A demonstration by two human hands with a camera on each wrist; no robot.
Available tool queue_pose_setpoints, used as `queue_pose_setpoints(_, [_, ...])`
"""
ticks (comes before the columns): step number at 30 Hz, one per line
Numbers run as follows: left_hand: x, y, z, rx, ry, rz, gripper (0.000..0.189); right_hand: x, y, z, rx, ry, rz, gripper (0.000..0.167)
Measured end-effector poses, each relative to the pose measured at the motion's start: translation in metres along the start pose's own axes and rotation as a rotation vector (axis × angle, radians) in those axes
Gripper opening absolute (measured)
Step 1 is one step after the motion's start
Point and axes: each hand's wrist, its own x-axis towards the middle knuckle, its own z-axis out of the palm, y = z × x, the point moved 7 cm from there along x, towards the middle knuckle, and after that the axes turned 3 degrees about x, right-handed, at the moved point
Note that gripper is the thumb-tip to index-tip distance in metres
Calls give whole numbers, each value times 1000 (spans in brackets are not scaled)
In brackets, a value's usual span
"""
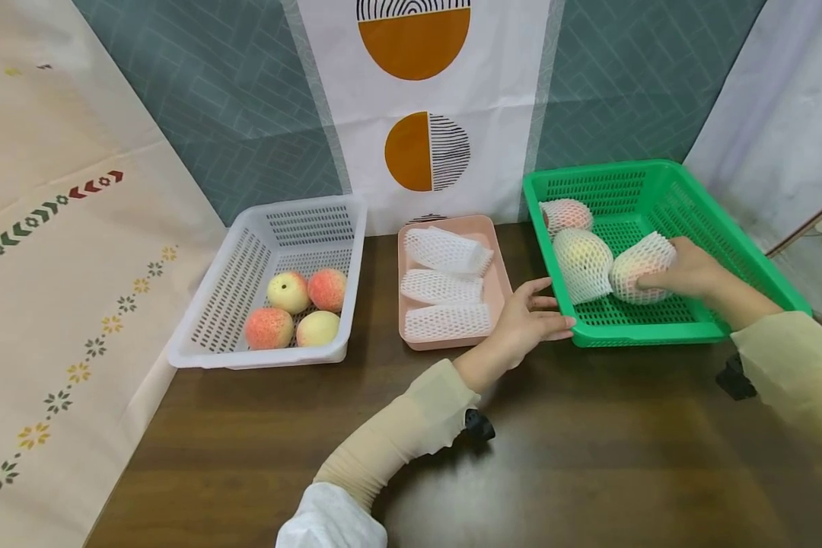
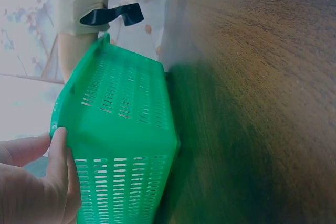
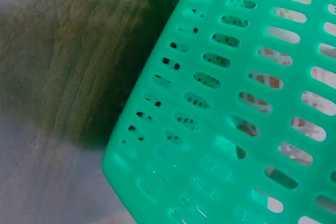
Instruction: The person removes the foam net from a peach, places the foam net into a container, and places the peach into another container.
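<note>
Inside the green plastic basket [image 1: 647, 333], my right hand [image 1: 693, 268] grips a peach in a white foam net [image 1: 633, 275], the thumb across its near side. Two more netted peaches lie to its left: a yellow one [image 1: 582, 259] touching it and a red one [image 1: 567, 216] behind. My left hand [image 1: 524, 323] is at the basket's near left corner. The left wrist view shows its thumb and fingers [image 2: 59, 153] pinching the rim from both sides. From the right wrist only the slotted basket wall [image 3: 220, 93] shows, with the hand hidden behind it.
A pink tray [image 1: 498, 293] with three white foam nets [image 1: 447, 321] stands in the middle. On the left, a white basket [image 1: 208, 301] holds several bare peaches [image 1: 269, 329]. Patterned cloths hang behind the dark wooden table [image 1: 555, 457].
</note>
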Motion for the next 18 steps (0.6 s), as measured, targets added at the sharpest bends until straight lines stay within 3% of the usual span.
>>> queue_pose_setpoints(5, [-1,-2,-1,2,-2,-17,68,-3,1,-3,2,-20,7,94])
queue_pose_setpoints(18, [2,4,0,33,-14,-21,69,-12,1,-16,42,26,-13,81])
